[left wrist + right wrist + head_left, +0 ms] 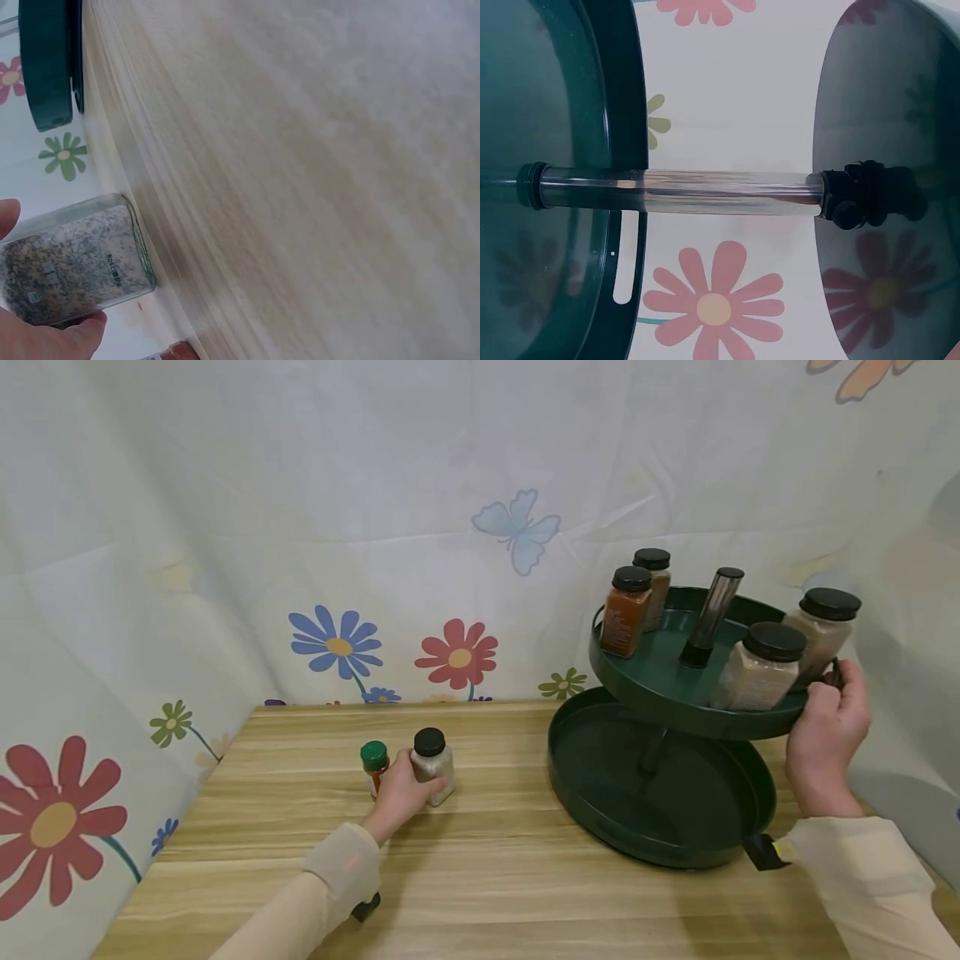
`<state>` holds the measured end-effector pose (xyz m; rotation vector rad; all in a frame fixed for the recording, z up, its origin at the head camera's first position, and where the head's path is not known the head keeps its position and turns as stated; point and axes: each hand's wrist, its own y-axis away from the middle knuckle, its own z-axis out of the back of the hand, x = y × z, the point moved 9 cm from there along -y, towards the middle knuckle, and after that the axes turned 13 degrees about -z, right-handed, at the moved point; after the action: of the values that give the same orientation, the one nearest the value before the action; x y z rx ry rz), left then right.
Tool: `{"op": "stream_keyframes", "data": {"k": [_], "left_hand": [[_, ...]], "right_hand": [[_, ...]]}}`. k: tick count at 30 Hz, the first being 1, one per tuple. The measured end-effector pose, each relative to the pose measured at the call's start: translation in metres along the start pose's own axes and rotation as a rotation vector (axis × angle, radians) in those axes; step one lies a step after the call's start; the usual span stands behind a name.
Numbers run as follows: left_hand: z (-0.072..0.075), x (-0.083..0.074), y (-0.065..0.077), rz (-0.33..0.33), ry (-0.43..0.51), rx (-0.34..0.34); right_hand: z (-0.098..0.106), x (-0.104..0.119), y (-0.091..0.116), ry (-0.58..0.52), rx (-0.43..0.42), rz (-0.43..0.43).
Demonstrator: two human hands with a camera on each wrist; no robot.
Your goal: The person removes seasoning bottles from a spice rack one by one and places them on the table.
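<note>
My left hand grips a clear spice jar with a black lid, low over the wooden table. In the left wrist view, grey speckled seasoning fills this jar, with fingers on both sides of it. Just left of that hand stands a small green-capped bottle, partly covered by the fingers. My right hand holds the right rim of the upper green tray, fingers curled over the edge. Two pale-filled jars with black lids stand on the tray beside this hand.
Two jars of reddish-brown spice stand at the upper tray's left, near the central post. Below lies the wider lower tray, joined by a clear post. A flower-printed cloth hangs behind the table.
</note>
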<state>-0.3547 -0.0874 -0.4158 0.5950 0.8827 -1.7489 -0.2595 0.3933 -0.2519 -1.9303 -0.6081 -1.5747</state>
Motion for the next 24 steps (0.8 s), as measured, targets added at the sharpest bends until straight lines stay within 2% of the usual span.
{"op": "stream_keyframes", "data": {"k": [4,9,20,24], "left_hand": [[0.0,0.0,0.001,0.007,0.009,0.004],[-0.001,0.001,0.002,0.014,0.017,0.014],[0.001,0.001,0.005,0.01,0.036,0.01],[0.001,0.0,0.006,0.01,0.041,0.01]], "right_hand": [[0.0,0.001,0.001,-0.002,-0.01,0.004],[0.0,0.002,0.003,-0.057,-0.014,0.009],[0.0,0.009,0.011,0.055,-0.048,0.078],[-0.003,0.009,0.015,-0.009,-0.005,0.066]]}}
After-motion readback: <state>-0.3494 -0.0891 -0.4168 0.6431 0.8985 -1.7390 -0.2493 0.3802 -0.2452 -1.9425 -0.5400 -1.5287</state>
